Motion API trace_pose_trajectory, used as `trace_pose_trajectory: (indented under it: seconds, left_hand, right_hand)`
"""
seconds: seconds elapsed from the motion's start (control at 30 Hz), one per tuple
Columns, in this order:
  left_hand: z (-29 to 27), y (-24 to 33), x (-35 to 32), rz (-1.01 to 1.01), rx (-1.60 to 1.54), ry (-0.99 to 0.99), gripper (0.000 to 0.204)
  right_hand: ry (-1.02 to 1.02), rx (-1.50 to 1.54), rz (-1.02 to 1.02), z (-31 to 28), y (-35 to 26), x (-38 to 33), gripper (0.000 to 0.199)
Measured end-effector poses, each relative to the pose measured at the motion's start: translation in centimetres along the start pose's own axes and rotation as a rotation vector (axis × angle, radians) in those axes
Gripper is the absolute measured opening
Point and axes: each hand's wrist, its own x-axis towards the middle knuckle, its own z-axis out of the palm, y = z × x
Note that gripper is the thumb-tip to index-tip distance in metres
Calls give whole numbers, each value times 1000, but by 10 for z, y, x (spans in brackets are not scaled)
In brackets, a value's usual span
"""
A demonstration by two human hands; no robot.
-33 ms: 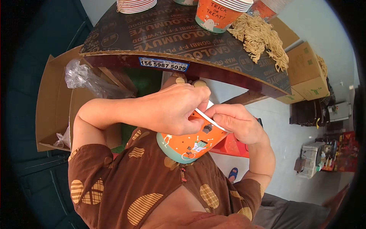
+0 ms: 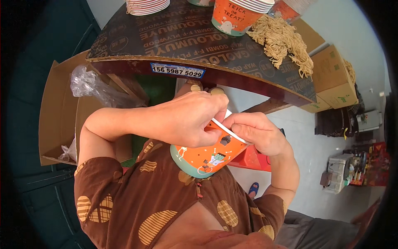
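Observation:
An orange paper bucket (image 2: pixel 203 155) with a teal base, a white rim and cartoon figures lies tilted against my brown shirt. My left hand (image 2: pixel 192 118) pinches its rim from the left side, thumb on the outer wall and the other fingers curled over into the mouth. On the opposite side of the rim, my right hand (image 2: pixel 257 133) grips with its thumb outside and its fingertips reaching inside. The inside of the bucket is mostly hidden by both hands, so whether the fingers also hold something small there cannot be seen.
Ahead stands a dark plywood table (image 2: pixel 182 39) bearing stacked orange buckets (image 2: pixel 228 18), a white-rimmed stack (image 2: pixel 148 6) and a heap of tan cord (image 2: pixel 284 43). Left is an open carton (image 2: pixel 58 120) with a clear plastic bag (image 2: pixel 93 87); right, cardboard boxes (image 2: pixel 331 76). A red stool (image 2: pixel 251 158) sits below.

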Motion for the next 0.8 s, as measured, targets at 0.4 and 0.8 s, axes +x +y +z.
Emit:
trace_pose_trajectory:
  seconds: [0.4,0.8]
  left_hand:
    - [3,0,2,159,17,50,23]
    - [-1,-7,3,182,-46,65,21]
  right_hand:
    - [-200,-190,-132,-20,8,18,19]
    - [-146,-123,-146,-18,8,25,11]
